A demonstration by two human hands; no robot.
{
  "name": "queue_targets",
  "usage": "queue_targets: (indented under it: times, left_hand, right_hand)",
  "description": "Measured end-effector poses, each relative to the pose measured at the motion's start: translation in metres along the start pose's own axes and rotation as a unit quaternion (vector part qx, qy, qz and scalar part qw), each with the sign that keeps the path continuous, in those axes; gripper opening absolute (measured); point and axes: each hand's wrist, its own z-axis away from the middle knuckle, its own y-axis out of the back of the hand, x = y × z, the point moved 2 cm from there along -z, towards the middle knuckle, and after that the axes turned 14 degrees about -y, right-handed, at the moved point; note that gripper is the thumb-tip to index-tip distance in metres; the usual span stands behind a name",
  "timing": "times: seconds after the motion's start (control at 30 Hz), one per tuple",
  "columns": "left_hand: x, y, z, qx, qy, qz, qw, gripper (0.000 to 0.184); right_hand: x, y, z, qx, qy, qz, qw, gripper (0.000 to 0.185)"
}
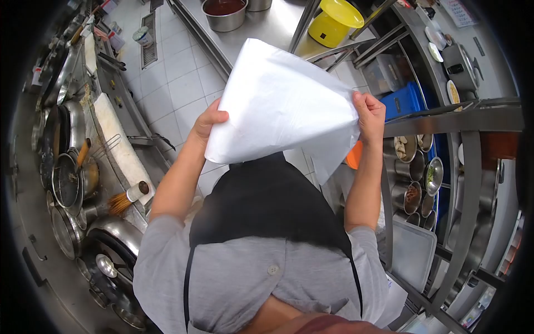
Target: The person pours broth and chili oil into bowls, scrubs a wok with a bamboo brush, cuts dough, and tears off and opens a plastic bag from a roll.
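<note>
A wide roll of thin white plastic sheeting (278, 103) is held up in front of my chest, partly unrolled. My left hand (210, 119) grips its left end, the thumb on top and the other fingers hidden behind. At the right, my right hand (369, 114) is closed on a gathered corner of the sheeting, with the thumb and bent fingers pressed together. From there a loose flap (328, 150) hangs down in front of my black apron (267, 206). Between the two hands the plastic spreads in a slack, slightly creased surface.
On the left a cooking range holds woks, a bamboo brush (125, 200) and a ladle (105, 265). Ahead, a steel table (261, 30) bears a pot of dark red liquid (224, 14). A yellow bin (334, 23) stands beyond. Steel posts and food containers (411, 197) line the right.
</note>
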Motion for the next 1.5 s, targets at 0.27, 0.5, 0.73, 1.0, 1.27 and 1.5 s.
queue_targets:
  times: [0.27, 0.5, 0.73, 1.0, 1.27, 1.5]
  left_hand:
    - [0.013, -0.026, 0.002, -0.008, 0.100, 0.174, 0.980, 0.071]
    - [0.014, -0.049, 0.000, -0.028, 0.085, 0.023, 0.996, 0.082]
    - [0.003, -0.029, 0.011, -0.062, 0.072, 0.158, 0.983, 0.083]
    - [0.001, -0.017, 0.014, -0.044, 0.057, 0.205, 0.976, 0.079]
    - [0.018, -0.018, 0.021, -0.037, -0.031, 0.159, 0.986, 0.084]
    - [0.029, 0.014, 0.025, 0.024, -0.002, 0.167, 0.986, 0.075]
  right_hand:
    - [0.002, -0.050, 0.005, -0.222, -0.045, 0.115, 0.967, 0.026]
    - [-0.012, -0.108, 0.018, -0.219, -0.052, -0.029, 0.974, 0.027]
    - [-0.021, -0.074, 0.022, -0.173, 0.002, 0.063, 0.983, 0.023]
    - [-0.038, -0.051, 0.020, -0.121, 0.026, 0.056, 0.991, 0.030]
    - [-0.026, -0.013, -0.001, -0.042, 0.025, 0.003, 0.999, 0.034]
    - [-0.018, -0.009, -0.006, 0.017, -0.002, -0.006, 1.000, 0.033]
